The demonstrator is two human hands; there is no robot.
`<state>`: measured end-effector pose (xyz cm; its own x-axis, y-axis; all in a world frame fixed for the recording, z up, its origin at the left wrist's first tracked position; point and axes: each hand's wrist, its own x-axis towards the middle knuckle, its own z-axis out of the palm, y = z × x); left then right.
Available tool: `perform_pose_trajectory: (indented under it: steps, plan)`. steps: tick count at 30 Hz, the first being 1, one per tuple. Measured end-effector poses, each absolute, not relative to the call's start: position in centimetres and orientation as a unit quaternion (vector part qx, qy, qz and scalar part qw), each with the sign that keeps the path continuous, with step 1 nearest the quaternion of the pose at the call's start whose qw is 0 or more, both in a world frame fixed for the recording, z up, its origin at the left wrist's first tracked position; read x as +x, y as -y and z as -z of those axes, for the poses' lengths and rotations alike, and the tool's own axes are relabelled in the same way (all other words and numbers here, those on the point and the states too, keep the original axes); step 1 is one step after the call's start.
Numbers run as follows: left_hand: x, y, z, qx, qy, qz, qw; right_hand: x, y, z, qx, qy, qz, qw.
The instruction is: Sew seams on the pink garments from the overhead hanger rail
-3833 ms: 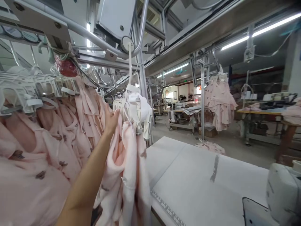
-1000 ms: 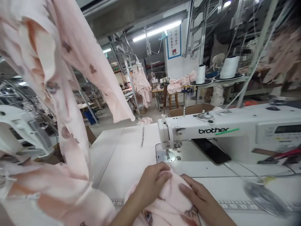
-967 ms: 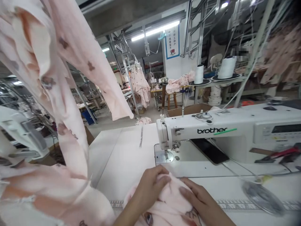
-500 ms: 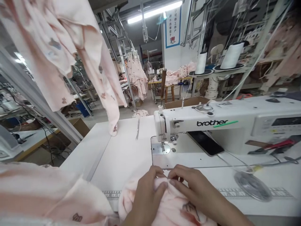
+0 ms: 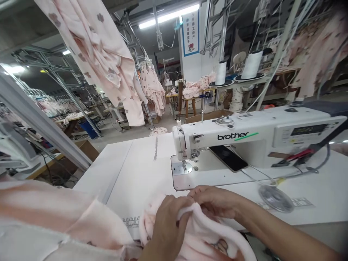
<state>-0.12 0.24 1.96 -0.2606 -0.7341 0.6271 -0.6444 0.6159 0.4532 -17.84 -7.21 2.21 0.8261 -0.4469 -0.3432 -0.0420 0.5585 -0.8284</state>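
A pale pink fleecy garment piece (image 5: 201,235) with a printed figure lies bunched at the front edge of the table. My left hand (image 5: 171,221) pinches its upper edge between thumb and fingers. Close beside it, my right hand (image 5: 212,201) is closed on the same edge, its fingertips partly hidden behind the cloth. Both hands are just in front of the white sewing machine (image 5: 231,137), whose needle and presser foot (image 5: 185,166) stand bare of cloth. More pink fabric (image 5: 67,221) lies to the left.
A black phone (image 5: 228,158) lies under the machine arm, and a clear round reel (image 5: 276,197) sits on the table (image 5: 136,181) at right. A printed ruler strip (image 5: 131,222) runs along the front. Pink garments (image 5: 108,61) hang overhead at left; thread cones (image 5: 252,65) stand behind.
My right hand has turned and shifted slightly, its fingers now behind the cloth edge, which stands raised in a fold. The view has swung a little, and the hanging garments have shifted.
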Motion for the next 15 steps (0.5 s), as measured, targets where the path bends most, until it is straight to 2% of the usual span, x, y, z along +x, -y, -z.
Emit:
perform_pose_trajectory:
  steps: [4,6,8,10,13,15]
  plan:
    - [-0.3,-0.4,-2.5,0.48,0.775,0.105,0.398,-17.8,6.7,-2.1,-0.449,-0.298,0.132,0.832]
    - [-0.3,-0.5,-2.9,0.502,0.749,0.161,0.401,-18.0,6.2,-3.1,-0.511,-0.319,0.172,0.78]
    - [-0.3,-0.6,-3.0,0.535,0.71,0.176,0.423,-18.3,5.1,-4.5,-0.599,-0.347,0.249,0.677]
    - [-0.4,-0.6,-3.0,0.558,0.692,0.159,0.429,-18.3,3.6,-5.8,-0.681,-0.39,0.314,0.533]
    - [-0.5,-0.5,-3.3,0.562,0.703,0.122,0.418,-17.8,1.5,-6.2,-0.761,-0.467,0.303,0.332]
    - [-0.4,-0.3,-4.0,0.567,0.701,0.154,0.405,-17.5,1.1,-5.8,-0.773,-0.482,0.295,0.288]
